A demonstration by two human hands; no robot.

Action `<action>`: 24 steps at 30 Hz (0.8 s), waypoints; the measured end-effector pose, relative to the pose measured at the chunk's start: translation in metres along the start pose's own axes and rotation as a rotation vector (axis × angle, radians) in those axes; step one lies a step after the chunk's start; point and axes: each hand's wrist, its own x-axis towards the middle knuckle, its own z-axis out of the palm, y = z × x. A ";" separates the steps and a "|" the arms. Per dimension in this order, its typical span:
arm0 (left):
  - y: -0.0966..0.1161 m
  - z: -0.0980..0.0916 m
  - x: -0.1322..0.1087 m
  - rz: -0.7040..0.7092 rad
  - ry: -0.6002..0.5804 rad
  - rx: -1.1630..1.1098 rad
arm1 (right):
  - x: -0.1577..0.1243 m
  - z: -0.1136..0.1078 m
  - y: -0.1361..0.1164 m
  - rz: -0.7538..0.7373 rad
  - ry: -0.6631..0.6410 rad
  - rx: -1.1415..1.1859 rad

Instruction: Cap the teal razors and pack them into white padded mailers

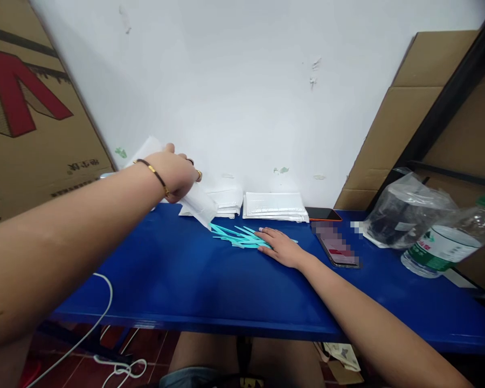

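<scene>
My left hand [175, 172] is closed on a long white packet [200, 205], raised and tilted above the back left of the table. The packet's lower corner is close to a loose heap of thin turquoise strips [230, 235]; I cannot tell whether anything comes out of it. On the right end of that heap my right hand [282, 247] lies flat, its fingers stretched out and touching the strips. Behind the heap, against the wall, are two stacks of flat white packets: a left stack [228, 202], partly covered by the held packet, and a right stack [275, 206].
On the blue table [210, 291], a phone with an orange edge [325, 214] and a second phone [336, 245] lie right of my hand. Farther right are a plastic-wrapped container [404, 210] and a bottle [440, 250]. A large carton [28, 124] stands left; a white cable [110, 293] hangs over the front edge.
</scene>
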 end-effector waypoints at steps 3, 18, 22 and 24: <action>-0.022 -0.007 -0.004 -0.026 -0.141 0.094 | 0.000 0.000 -0.001 0.002 -0.008 -0.003; 0.005 0.070 -0.007 -0.022 -0.421 -0.298 | -0.002 -0.010 -0.017 -0.097 -0.084 0.062; 0.038 0.099 -0.014 -0.088 -0.301 -0.304 | -0.010 -0.032 -0.010 0.022 0.008 0.113; 0.059 0.102 -0.025 0.012 -0.279 -0.449 | -0.019 -0.045 0.003 0.146 0.088 0.142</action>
